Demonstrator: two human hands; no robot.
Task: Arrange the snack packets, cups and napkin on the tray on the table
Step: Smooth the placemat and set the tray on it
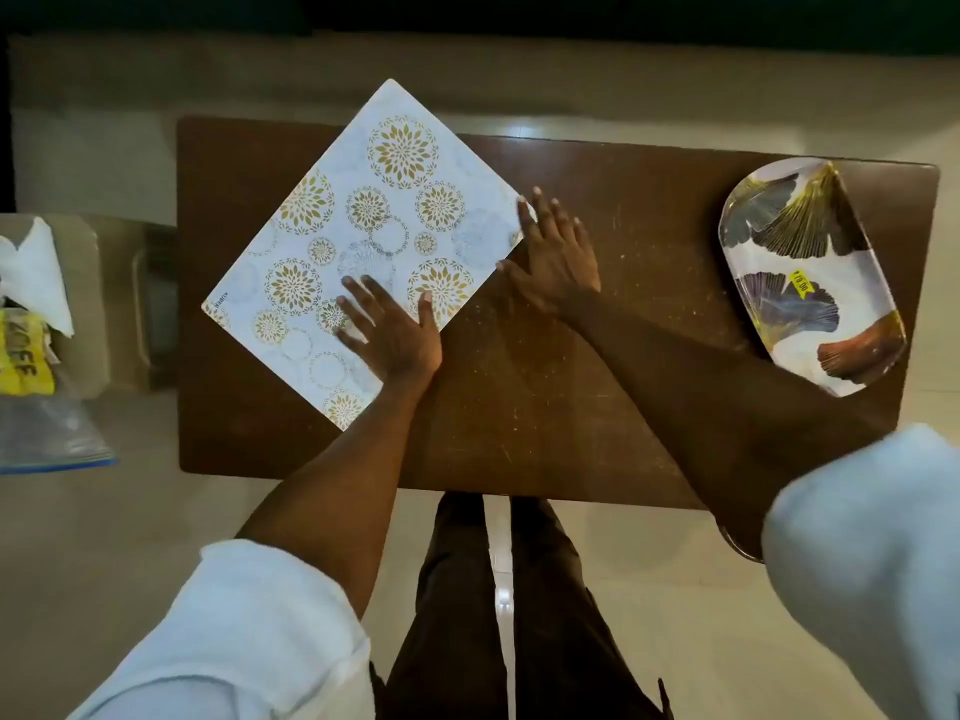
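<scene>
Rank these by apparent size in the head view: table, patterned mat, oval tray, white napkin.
1. table
2. mat
3. tray
4. napkin

The napkin's place is less sure than the rest. The left frame edge cuts it off, and it lies on a separate surface beside the table.

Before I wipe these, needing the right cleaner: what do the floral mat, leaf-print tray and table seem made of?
Floral mat: likely stiff plastic or laminate, matte; overhanging corner lies flat. Leaf-print tray: probably melamine or plastic, glossy; reflects light. Table: dark wood or veneer, scratched, slight sheen.
</scene>
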